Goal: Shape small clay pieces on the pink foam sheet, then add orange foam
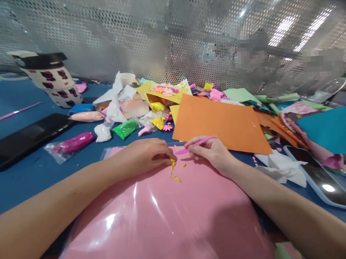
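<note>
Spread nearest, across a blue tabletop [10,201], a broad pink sheet [165,221] under glossy clear plastic. Toward the middle of its far edge, a trail of thin yellow clay-like strips [178,179], leading away to a small lumpy yellow clump [172,162], the trail's long axis roughly near to far; a little right of the clump and apart, one rounded yellow bit [184,165]. At the clump's left and nearer to it than the other, the left hand [151,155], fingers curled, tips at the clump; whether pinching or only touching, cannot tell. Farther right, the right hand [208,152], gripping a slim pink plastic tool [205,140] between thumb and fingers, by the sheet's far edge. To the right of the left hand, this tool; long axis slanting from near left to far right, tip pointing left, toward the left fingertips and just beyond the clump. Past the right half of that edge, a flat orange paper rectangle [221,123]; left of it, a bright green bagged lump [125,128]; farthest, a grey perforated screen [157,31]
</note>
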{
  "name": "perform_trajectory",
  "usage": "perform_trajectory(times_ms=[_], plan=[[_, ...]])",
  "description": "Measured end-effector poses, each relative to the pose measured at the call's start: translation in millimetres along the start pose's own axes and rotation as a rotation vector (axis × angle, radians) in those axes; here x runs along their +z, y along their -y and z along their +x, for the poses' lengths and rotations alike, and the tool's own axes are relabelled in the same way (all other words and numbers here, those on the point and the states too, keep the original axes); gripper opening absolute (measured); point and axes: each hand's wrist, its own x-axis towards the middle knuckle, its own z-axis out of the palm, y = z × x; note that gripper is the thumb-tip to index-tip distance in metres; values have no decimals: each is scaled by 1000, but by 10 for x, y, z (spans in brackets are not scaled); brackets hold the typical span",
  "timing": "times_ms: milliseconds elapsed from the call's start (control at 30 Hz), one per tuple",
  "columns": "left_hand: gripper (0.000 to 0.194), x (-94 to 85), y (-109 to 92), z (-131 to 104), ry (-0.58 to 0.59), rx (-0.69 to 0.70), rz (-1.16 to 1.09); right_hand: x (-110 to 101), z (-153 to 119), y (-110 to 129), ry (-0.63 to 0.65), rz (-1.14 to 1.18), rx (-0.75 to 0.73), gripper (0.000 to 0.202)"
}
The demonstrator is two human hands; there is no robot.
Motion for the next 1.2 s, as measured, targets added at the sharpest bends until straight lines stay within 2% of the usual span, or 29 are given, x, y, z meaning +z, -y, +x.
perform_trajectory(times_ms=[133, 367, 533, 667, 767, 900, 967, 1100, 1200], plan=[[25, 28, 17, -4, 5, 68, 65, 5, -3, -8, 22, 13, 13, 20], [24, -45, -139, -43, 83, 86, -100, -35, 5, -37, 2, 12, -4, 23], [22, -35, -181, -57, 136, 113, -56, -37, -1, -33, 0, 0, -7, 25], [17, 58, -195, -39, 62, 156, 43, -22, -1, -28, -6, 8, -13, 24], [16, 106, -230, -9, 28, 88, 15, -16, 13, -32, -89, 55, -62, 23], [26, 149, -275, 48, -53, -1, -1, -25, 42, -39, -194, 84, -111, 26], [26, 189, -280, 70, -83, 40, 45, -28, 56, -43, -198, 91, -114, 27], [29, 268, -269, 63, -122, 205, 186, -20, 64, -45, -191, 54, -117, 27], [27, 267, -261, 35, -119, 237, 213, -17, 55, -41, -167, 63, -121, 26]])
